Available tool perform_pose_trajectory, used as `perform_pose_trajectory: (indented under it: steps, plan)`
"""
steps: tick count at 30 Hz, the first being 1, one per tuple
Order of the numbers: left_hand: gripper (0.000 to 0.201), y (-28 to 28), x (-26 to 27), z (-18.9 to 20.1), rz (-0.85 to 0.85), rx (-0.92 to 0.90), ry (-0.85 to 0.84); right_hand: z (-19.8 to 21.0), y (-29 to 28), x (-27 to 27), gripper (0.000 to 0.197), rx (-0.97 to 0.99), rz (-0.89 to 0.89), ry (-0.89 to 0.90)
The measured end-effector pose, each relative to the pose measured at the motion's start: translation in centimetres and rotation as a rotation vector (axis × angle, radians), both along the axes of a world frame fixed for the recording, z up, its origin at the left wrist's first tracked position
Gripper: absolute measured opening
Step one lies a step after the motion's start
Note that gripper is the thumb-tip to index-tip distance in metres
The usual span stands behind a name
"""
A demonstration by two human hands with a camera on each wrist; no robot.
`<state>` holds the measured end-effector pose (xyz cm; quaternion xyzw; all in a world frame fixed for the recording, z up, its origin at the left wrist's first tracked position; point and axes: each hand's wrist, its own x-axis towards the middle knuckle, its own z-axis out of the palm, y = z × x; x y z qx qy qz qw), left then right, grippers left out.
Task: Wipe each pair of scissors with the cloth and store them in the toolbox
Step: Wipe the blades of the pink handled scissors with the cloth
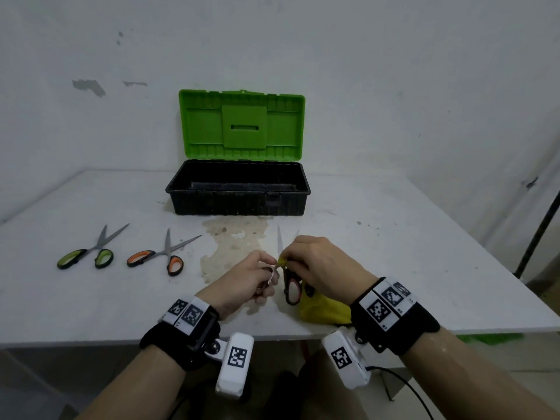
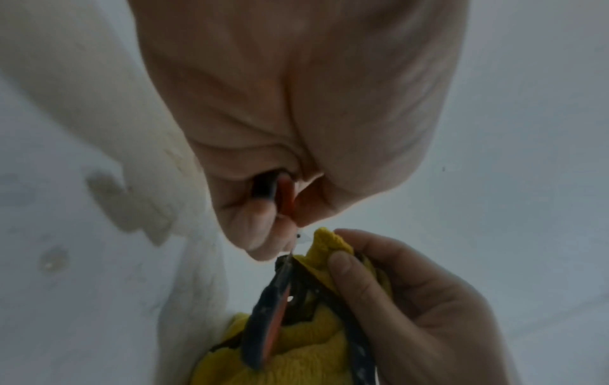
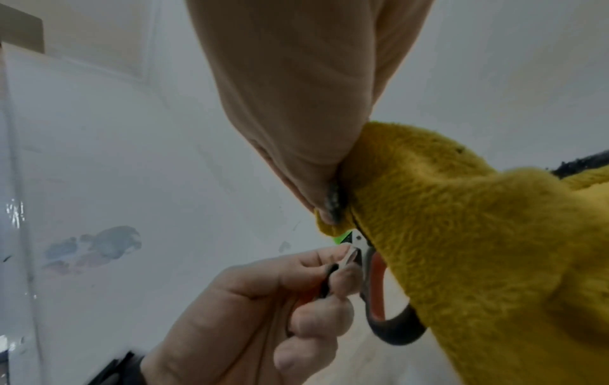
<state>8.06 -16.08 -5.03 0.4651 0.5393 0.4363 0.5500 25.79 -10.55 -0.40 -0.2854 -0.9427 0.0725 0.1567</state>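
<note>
Near the table's front edge I hold a third pair of scissors (image 1: 279, 244), black and red handled, blades apart and pointing away from me. My left hand (image 1: 266, 274) grips one handle loop, seen close in the left wrist view (image 2: 273, 198). My right hand (image 1: 291, 259) pinches a yellow cloth (image 1: 324, 307) around the scissors near the pivot; the rest of the cloth hangs under that hand. The right wrist view shows the cloth (image 3: 478, 247) over the other handle (image 3: 375, 286). The toolbox (image 1: 238, 204) stands open behind, black base, green lid (image 1: 242, 125) upright.
Two more pairs lie on the table at the left, blades apart: green-handled scissors (image 1: 86, 253) and orange-handled scissors (image 1: 157, 256). A brownish stain (image 1: 233, 241) marks the white table (image 1: 409, 253) between my hands and the toolbox. A wall rises right behind the box.
</note>
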Motion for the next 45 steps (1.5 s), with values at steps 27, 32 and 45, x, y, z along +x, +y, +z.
perform_pose_trajectory:
  steps: [27,32,45]
  plan:
    - [0.017,-0.4,0.2,-0.5,0.011,0.183,0.111,0.2,0.1,0.2,0.019,0.096,-0.1,0.066]
    - [0.021,-0.3,0.5,-0.8,0.009,0.189,0.089,-0.7,0.3,-0.1,0.02,0.061,-0.14,0.067]
    - [0.028,0.2,0.7,0.0,0.038,0.117,-0.116,-1.1,0.7,0.0,0.017,-0.014,-0.201,0.252]
